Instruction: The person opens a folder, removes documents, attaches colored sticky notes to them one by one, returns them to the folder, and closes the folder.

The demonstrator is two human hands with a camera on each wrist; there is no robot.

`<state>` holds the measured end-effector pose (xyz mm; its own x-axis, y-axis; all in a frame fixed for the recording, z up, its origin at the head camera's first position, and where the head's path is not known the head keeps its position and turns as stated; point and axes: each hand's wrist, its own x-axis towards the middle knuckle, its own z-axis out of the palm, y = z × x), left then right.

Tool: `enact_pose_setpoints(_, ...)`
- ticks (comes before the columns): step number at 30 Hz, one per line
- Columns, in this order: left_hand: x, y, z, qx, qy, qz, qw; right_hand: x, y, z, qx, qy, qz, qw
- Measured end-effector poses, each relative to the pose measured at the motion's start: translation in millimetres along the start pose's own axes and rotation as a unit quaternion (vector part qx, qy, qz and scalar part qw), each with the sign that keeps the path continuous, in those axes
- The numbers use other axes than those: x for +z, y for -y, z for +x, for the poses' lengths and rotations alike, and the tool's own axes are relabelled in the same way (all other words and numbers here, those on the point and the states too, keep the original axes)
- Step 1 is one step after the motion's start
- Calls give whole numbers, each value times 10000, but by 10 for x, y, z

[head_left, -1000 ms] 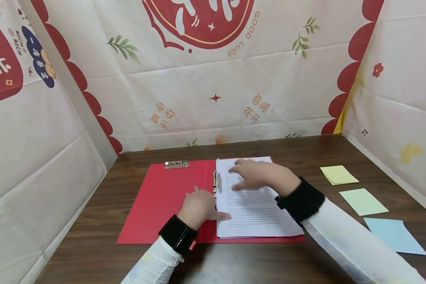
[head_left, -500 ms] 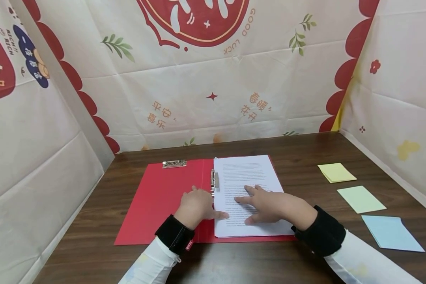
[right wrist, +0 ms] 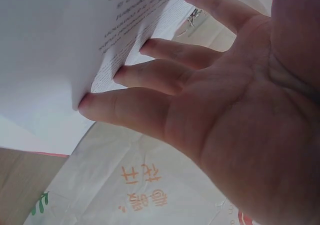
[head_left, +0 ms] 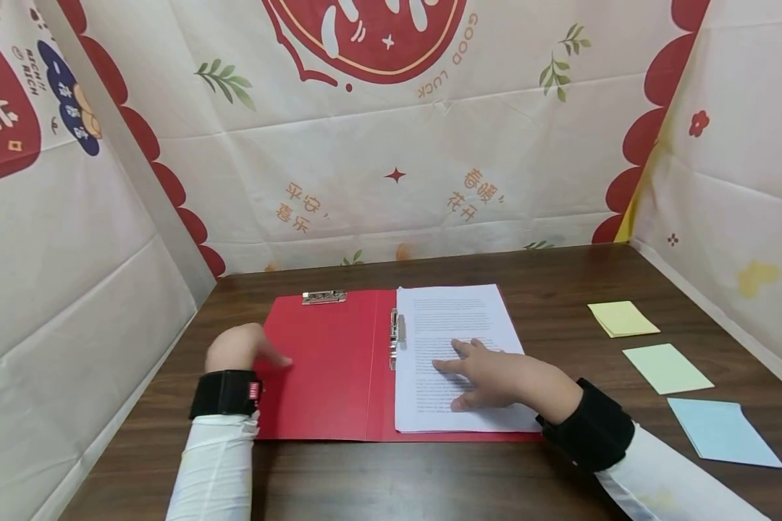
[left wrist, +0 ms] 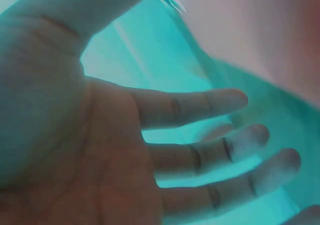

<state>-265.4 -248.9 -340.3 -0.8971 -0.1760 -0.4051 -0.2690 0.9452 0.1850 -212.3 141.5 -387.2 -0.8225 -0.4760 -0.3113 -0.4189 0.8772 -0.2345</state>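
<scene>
A red folder (head_left: 329, 383) lies spread on the table, printed sheets (head_left: 443, 311) stacked on its right side. Beside the sheets' left edge is a metal clip (head_left: 394, 339); another metal clip (head_left: 324, 297) sits atop the left cover. My left hand (head_left: 237, 347) is at that cover's left edge, its thumb over the red surface. In the left wrist view its fingers (left wrist: 197, 160) are spread and fairly straight; whether they touch the folder cannot be told. My right hand (head_left: 492, 373) rests on the sheets with spread fingers, fingertips (right wrist: 86, 104) pressing the paper.
To the right lie yellow notes (head_left: 622, 319), green notes (head_left: 667, 368) and blue notes (head_left: 723, 432) on the brown wooden table (head_left: 339, 481). Printed cloth walls (head_left: 365, 137) close off the back and both sides.
My right hand came down from the sheets' upper part to their lower middle and has stayed there. The left hand left the folder's spine and moved left to the cover's outer edge.
</scene>
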Motion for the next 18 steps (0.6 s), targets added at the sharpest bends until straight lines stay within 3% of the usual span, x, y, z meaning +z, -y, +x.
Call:
enact_pose_setpoints(4, -52, 238, 81, -283, 361, -310, 9985, 6, 7, 9, 5, 33, -85, 10000)
enact_pose_setpoints(14, -21, 329, 187, -155, 702, -260, 9971, -16, 22, -11, 36, 55, -159, 9999)
enact_pose_setpoints(18, 20, 449, 232, 111, 697, -225, 9972, -3, 18, -15, 68, 81, -74, 9999)
